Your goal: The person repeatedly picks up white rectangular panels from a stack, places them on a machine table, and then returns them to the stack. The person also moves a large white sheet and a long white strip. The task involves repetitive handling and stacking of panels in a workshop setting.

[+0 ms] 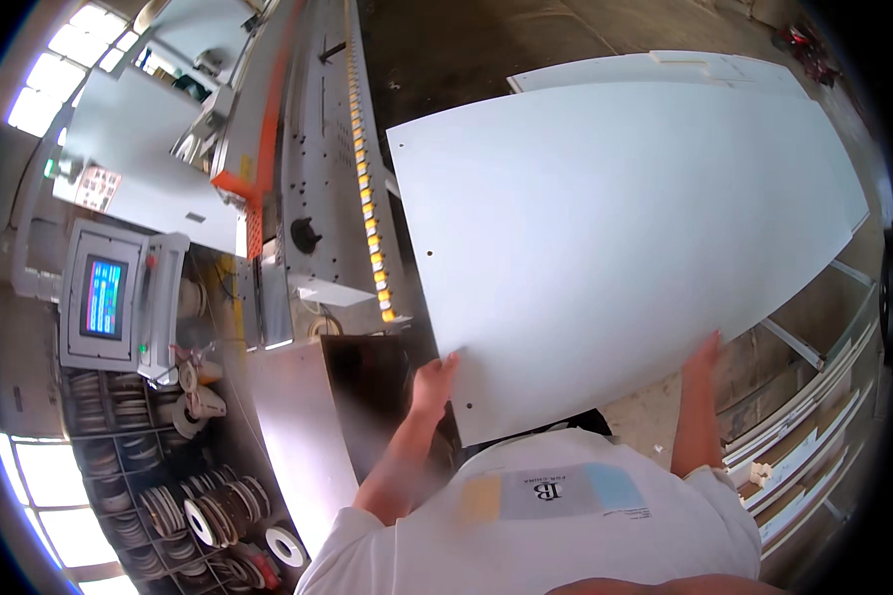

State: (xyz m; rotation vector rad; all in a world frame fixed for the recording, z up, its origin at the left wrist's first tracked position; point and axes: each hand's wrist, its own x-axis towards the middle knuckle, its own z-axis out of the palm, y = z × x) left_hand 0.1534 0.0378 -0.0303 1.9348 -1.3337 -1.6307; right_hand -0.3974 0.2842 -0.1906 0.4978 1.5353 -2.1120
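Observation:
A large white panel [615,218] with a few small dark holes along its left edge spreads out in front of me. My left hand [434,385] grips its left edge close to the near corner, thumb on the top face. On the near edge, farther right, my right hand [702,359] is closed on the panel, with most of its fingers hidden beneath. Beyond the far edge, more white panels [665,67] show, partly covered by this one.
A long machine [318,159] with a row of yellow rollers [369,213] runs along the left. Left of it are a control box with a lit screen [103,297] and a rack of edging rolls [129,446]. Stacked boards [804,456] stand at right.

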